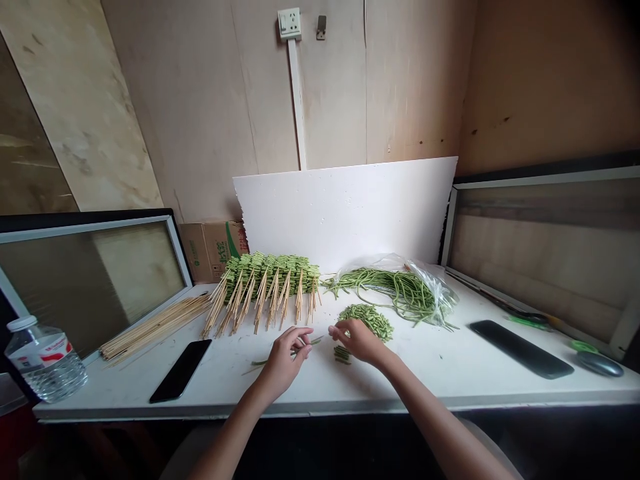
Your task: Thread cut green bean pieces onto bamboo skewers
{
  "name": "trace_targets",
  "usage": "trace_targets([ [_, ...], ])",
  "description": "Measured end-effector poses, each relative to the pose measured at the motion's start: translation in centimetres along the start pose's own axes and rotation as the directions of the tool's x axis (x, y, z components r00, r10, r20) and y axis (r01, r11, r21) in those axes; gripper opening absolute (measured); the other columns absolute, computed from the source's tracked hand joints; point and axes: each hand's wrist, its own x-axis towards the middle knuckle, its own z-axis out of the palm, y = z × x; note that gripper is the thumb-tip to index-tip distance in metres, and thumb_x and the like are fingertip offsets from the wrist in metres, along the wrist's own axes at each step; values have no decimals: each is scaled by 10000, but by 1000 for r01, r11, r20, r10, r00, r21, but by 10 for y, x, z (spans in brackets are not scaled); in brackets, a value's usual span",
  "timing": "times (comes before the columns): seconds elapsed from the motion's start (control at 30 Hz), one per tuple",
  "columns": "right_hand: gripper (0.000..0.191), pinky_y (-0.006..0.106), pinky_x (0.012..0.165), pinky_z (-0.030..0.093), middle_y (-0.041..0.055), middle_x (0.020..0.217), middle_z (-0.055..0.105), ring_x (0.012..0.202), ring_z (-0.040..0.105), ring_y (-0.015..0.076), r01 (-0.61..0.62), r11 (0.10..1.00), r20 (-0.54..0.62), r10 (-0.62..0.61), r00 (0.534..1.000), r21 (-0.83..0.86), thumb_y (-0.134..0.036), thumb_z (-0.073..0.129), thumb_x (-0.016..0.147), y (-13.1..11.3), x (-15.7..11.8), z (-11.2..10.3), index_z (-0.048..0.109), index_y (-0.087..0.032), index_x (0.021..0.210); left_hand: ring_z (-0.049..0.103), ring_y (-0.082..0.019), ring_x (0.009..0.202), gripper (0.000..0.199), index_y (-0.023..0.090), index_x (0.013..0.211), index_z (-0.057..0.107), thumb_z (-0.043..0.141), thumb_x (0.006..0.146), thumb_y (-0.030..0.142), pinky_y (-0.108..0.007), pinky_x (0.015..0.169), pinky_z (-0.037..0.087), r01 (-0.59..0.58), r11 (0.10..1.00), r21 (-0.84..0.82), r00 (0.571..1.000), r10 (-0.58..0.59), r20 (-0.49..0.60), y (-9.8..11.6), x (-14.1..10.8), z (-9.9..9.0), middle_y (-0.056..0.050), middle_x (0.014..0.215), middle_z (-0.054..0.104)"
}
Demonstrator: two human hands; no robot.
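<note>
My left hand [286, 357] is closed over the white table, fingers curled. A long green bean [316, 341] pokes out past its fingertips, and green stem ends show on its other side, partly hidden by the hand. To the right, my right hand [356, 340] is pinched, its fingertips pointing toward the left hand; what lies between them is too small to make out. Just behind the right hand is a heap of short-cut bean pieces [373, 320]. A small row of cut pieces [342, 355] lies under its fingers.
Skewered bean pieces [270, 273] are stacked at the back, sticks forward. Loose bamboo skewers [155, 327], a phone [181, 371] and a water bottle [46, 360] are left. Long beans [400, 290] spill from a plastic bag [443, 290]. A dark flat object [521, 349] and mouse [600, 363] are right.
</note>
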Motion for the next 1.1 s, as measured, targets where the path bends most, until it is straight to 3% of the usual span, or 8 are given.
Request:
trace_targets([
  [0.07, 369, 295, 670, 522, 92, 932, 788, 796, 712, 220, 62, 989, 81, -73, 994, 133, -525, 618, 949, -14, 0, 1, 796, -204, 987, 667, -154, 768, 335, 202, 1258, 643, 622, 938, 300, -324, 776, 581, 4, 999, -36, 1000, -4, -2, 0, 0, 1, -58, 992, 682],
  [0.13, 350, 307, 698, 538, 87, 951, 793, 811, 713, 223, 98, 974, 111, -123, 986, 206, -524, 701, 893, -25, 0, 3, 802, -219, 1030, 676, -163, 796, 337, 200, 1255, 644, 631, 937, 310, -326, 782, 579, -6, 999, -47, 1000, 6, -3, 2, 0, 1, -58, 980, 692],
  [0.27, 237, 322, 679, 524, 72, 874, 792, 728, 687, 208, 110, 981, 38, -118, 992, 162, -440, 720, 895, -36, -1, 6, 823, -232, 941, 672, -173, 811, 270, 204, 1149, 712, 678, 912, 330, -315, 778, 561, -15, 1000, 26, 1000, 15, -26, 5, 0, -5, -63, 970, 716],
  [0.37, 205, 329, 691, 530, 79, 921, 786, 775, 693, 218, 99, 984, -17, -98, 995, 147, -394, 693, 915, -38, -2, 3, 810, -226, 926, 671, -183, 798, 213, 203, 1019, 764, 675, 918, 368, -305, 751, 548, 6, 997, 80, 1000, -4, -18, 6, 1, -12, -69, 936, 735],
  [0.57, 238, 338, 705, 534, 77, 933, 758, 846, 675, 230, 151, 978, -74, -141, 987, 145, -446, 770, 847, -38, -3, 1, 779, -226, 935, 665, -184, 786, 221, 192, 975, 770, 664, 931, 381, -294, 730, 538, -45, 992, 118, 995, 54, -80, 7, 3, -16, -75, 937, 738],
  [0.7, 225, 323, 688, 511, 60, 868, 734, 811, 642, 215, 201, 968, -83, -190, 978, 151, -427, 822, 809, -40, -3, 8, 772, -236, 918, 658, -186, 807, 167, 199, 979, 758, 663, 938, 330, -287, 740, 530, -115, 987, 110, 990, 122, -64, 14, 1, -13, -73, 933, 723],
  [0.9, 7, 325, 730, 487, 52, 853, 718, 861, 604, 223, 248, 956, -130, -229, 965, 159, -240, 749, 879, -45, -4, 19, 753, -240, 873, 643, -186, 832, 190, 205, 975, 759, 571, 971, 229, -286, 757, 505, -175, 978, 117, 984, 176, -4, 20, -1, -10, -73, 919, 689],
  [1.1, 103, 339, 788, 493, 34, 804, 702, 847, 615, 213, 239, 919, -86, -223, 971, 313, -135, 744, 834, -40, -6, 29, 758, -235, 816, 621, -167, 764, 314, 193, 780, 752, 515, 851, 0, -283, 738, 473, -246, 958, 148, 969, 244, 34, 17, -3, -9, -46, 809, 692],
])
